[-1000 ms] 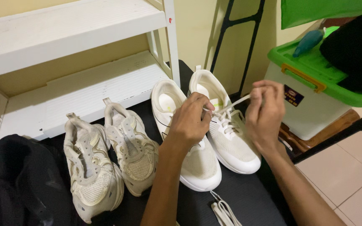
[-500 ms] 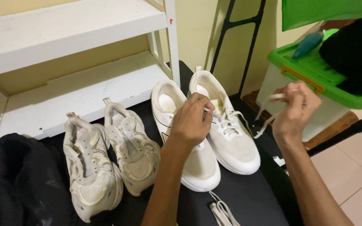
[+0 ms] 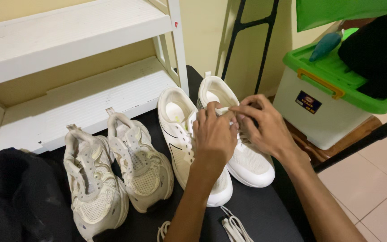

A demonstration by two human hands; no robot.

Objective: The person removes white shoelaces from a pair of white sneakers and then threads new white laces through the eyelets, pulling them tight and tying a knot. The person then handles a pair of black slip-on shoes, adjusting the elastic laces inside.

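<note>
White sneaker (image 3: 247, 161) sits on the black table (image 3: 265, 210) beside its mate (image 3: 180, 134); left hand (image 3: 216, 134) and right hand (image 3: 260, 125) pinch its laces, each grip closed there.

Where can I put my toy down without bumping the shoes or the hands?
The two white shelf boards behind the shoes are bare. On the black mat, only the front right corner is free. The middle is crowded: the worn pair, the white pair, both hands, loose laces.

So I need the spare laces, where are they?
In the head view, the loose laces lie on the black mat at bottom centre, just below the white shoes.
</note>
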